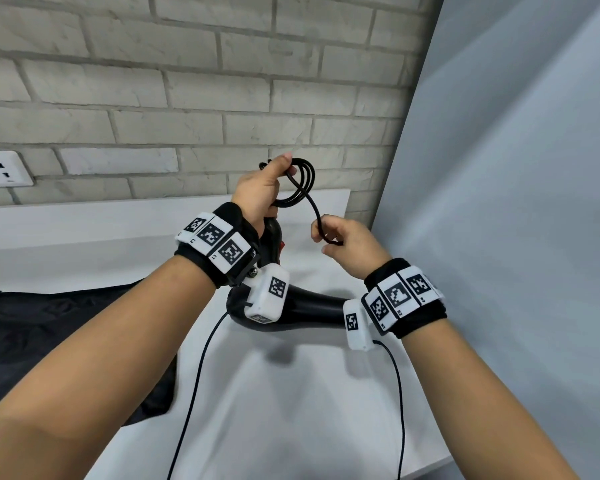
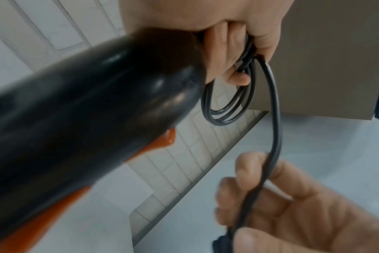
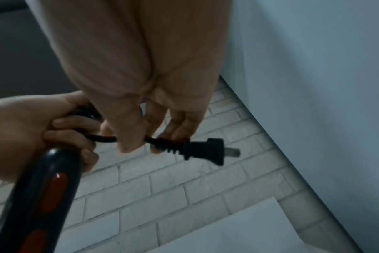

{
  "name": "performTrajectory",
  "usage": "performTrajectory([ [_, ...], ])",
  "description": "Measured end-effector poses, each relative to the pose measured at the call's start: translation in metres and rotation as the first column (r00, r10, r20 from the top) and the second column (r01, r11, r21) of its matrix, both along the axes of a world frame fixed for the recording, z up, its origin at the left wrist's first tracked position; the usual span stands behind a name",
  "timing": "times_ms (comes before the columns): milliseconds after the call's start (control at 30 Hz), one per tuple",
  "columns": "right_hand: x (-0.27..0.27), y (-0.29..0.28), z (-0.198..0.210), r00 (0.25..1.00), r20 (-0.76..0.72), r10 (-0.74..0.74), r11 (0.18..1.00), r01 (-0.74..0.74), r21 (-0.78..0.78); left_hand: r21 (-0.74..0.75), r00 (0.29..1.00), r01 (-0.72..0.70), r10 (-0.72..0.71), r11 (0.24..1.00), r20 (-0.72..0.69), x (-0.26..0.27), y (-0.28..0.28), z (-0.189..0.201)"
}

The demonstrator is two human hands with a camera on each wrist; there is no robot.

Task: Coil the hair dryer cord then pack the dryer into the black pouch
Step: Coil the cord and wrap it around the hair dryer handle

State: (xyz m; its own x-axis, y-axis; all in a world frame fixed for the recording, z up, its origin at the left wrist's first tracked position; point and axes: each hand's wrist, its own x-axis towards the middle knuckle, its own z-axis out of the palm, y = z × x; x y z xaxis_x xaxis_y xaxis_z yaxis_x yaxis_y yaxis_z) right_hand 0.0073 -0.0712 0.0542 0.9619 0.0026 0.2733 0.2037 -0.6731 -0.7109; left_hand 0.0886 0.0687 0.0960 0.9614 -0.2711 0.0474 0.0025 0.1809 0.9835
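The black hair dryer (image 1: 312, 304) with orange-red switches (image 3: 52, 191) hangs upside down above the white table, held by its handle (image 1: 272, 242). My left hand (image 1: 260, 194) grips the handle end together with several coiled loops of black cord (image 1: 303, 181). The loops (image 2: 225, 106) hang from those fingers. A free length of cord runs down to my right hand (image 1: 347, 242), which pinches it just behind the two-pin plug (image 3: 203, 151). The black pouch (image 1: 59, 344) lies flat on the table at the left, partly under my left forearm.
A white brick wall (image 1: 187, 98) stands behind the table, with a wall socket (image 1: 0, 169) at far left. A pale blue-grey panel (image 1: 516, 168) closes off the right side. Thin black wrist-camera cables (image 1: 196, 379) hang down over the white table (image 1: 291, 410).
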Motion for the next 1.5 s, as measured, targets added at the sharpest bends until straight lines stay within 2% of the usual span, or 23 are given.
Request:
performTrajectory([
  [67,0.001,0.002,0.005,0.998,0.051,-0.032,0.999,0.031,0.013,0.006,1.000,-0.024,0.024,1.000,-0.013,0.002,0.002,-0.003],
  [200,-0.001,0.017,0.018,0.974,0.215,-0.067,0.935,-0.014,0.355,0.083,0.999,-0.043,0.045,0.996,-0.018,-0.002,0.002,-0.006],
  [267,0.000,0.026,0.022,0.947,0.303,-0.102,0.887,-0.051,0.458,0.126,1.000,-0.018,0.019,0.992,-0.006,-0.007,0.000,-0.004],
  [433,0.009,0.036,0.024,0.903,0.395,-0.170,0.822,-0.091,0.562,0.093,0.999,0.045,-0.044,0.995,-0.020,-0.014,-0.003,-0.005],
  [600,0.007,0.040,0.029,0.851,0.492,-0.185,0.813,-0.149,0.563,0.019,0.994,0.105,-0.105,0.994,-0.019,-0.018,-0.011,-0.010],
  [733,0.011,0.033,0.029,0.839,0.493,-0.233,0.791,-0.131,0.597,0.062,0.995,0.096,-0.095,0.993,-0.011,-0.020,-0.013,-0.007],
  [833,0.018,0.016,0.025,0.833,0.434,-0.343,0.832,0.056,0.552,0.050,0.991,0.131,-0.130,0.990,-0.012,-0.021,-0.011,-0.003],
  [900,0.018,0.010,0.023,0.791,0.459,-0.403,0.889,0.219,0.402,0.028,0.985,0.174,-0.173,0.984,-0.020,-0.024,-0.010,-0.001],
  [967,0.018,0.005,0.021,0.752,0.495,-0.436,0.898,0.327,0.294,-0.001,0.975,0.219,-0.219,0.976,-0.030,-0.026,-0.010,0.000],
  [1000,0.019,0.000,0.021,0.785,0.464,-0.410,0.908,0.304,0.288,-0.002,0.972,0.232,-0.232,0.973,-0.033,-0.027,-0.010,0.001],
  [1033,0.019,-0.002,0.022,0.855,0.392,-0.340,0.921,0.218,0.324,0.001,0.970,0.243,-0.243,0.970,-0.031,-0.028,-0.009,0.002],
  [1067,0.018,-0.005,0.023,0.927,0.302,-0.221,0.925,0.102,0.366,0.002,0.967,0.255,-0.254,0.967,-0.028,-0.030,-0.009,0.003],
  [1133,0.018,-0.010,0.023,0.989,0.146,-0.011,0.923,-0.046,0.383,0.001,0.961,0.274,-0.274,0.962,-0.028,-0.033,-0.009,0.006],
  [1200,0.018,-0.014,0.021,0.994,0.097,0.056,0.944,-0.084,0.320,0.014,0.962,0.272,-0.272,0.962,-0.027,-0.034,-0.008,0.007],
  [1333,0.020,-0.019,0.016,0.997,0.032,0.072,0.965,-0.078,0.252,0.006,0.960,0.277,-0.276,0.961,-0.045,-0.026,-0.003,0.004],
  [1500,0.020,-0.016,0.009,0.990,-0.085,0.113,0.976,-0.094,0.199,0.046,0.935,0.351,-0.347,0.935,-0.069,-0.026,0.002,0.003],
])
